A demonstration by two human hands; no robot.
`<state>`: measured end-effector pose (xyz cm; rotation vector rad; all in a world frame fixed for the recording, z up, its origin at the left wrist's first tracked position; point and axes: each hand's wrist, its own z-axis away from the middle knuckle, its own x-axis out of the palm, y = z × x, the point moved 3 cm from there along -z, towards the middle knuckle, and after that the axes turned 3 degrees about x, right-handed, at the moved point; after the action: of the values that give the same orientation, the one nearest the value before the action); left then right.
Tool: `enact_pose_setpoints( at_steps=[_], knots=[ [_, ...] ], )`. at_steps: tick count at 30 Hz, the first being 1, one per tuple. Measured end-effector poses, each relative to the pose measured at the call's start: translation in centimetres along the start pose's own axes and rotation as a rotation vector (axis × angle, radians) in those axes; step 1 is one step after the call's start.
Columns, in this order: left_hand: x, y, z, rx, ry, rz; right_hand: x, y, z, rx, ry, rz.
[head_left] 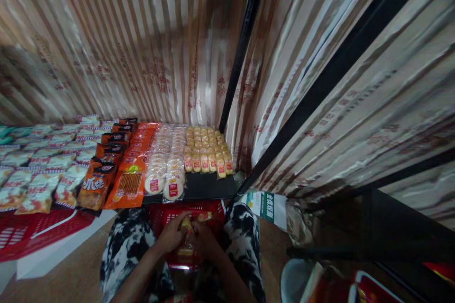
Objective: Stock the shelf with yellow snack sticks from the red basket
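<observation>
Between my knees stands a red plastic basket (158, 213), and both my hands are low over it. My left hand (173, 233) is closed on a small yellow snack packet (186, 223). My right hand (203, 236) meets it from the other side, its fingers curled at the same packet. Another small packet (205, 217) with yellow and red print shows just beyond my right hand. More yellow packaging (185, 250) lies lower in the basket, partly hidden by my hands. Straight ahead on the black shelf (202, 188) are rows of small yellow wrapped snacks (204, 151).
Left along the shelf lie round white crackers (154, 180), orange stick-snack bags (130, 177), dark orange bags (95, 182) and pale bags (40, 189). A second red basket (64, 227) sits at left. Black metal posts (245, 52) and striped sheeting (159, 47) enclose the back and right.
</observation>
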<state>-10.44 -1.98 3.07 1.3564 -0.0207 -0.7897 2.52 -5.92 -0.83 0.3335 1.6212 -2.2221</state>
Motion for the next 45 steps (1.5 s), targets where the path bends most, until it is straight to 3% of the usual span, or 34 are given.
enact_pose_setpoints(
  at_steps=[3, 9, 15, 22, 28, 45],
  knots=[
    [-0.2, 1.3, 0.1, 0.019, 0.13, 0.089, -1.2, -1.3, 0.3, 0.011, -0.039, -0.098],
    [-0.8, 4.1, -0.1, 0.083, 0.344, 0.238, -3.3, -4.1, 0.8, -0.119, -0.006, -0.422],
    [-0.7, 5.3, -1.3, 0.102, 0.468, 0.146, -3.9, -4.2, 0.5, -0.153, 0.042, -0.468],
    [0.4, 5.3, -2.0, 0.122, 0.501, 0.175, -4.8, -3.9, 0.1, -0.119, 0.214, -0.397],
    [1.3, 6.1, -2.1, 0.177, 0.465, 0.301, -6.2, -4.7, 0.4, -0.093, 0.418, -0.094],
    [2.5, 5.3, -4.5, 0.137, 0.523, 0.598, -6.1, -4.8, -0.4, -0.34, 0.594, 0.142]
  ],
)
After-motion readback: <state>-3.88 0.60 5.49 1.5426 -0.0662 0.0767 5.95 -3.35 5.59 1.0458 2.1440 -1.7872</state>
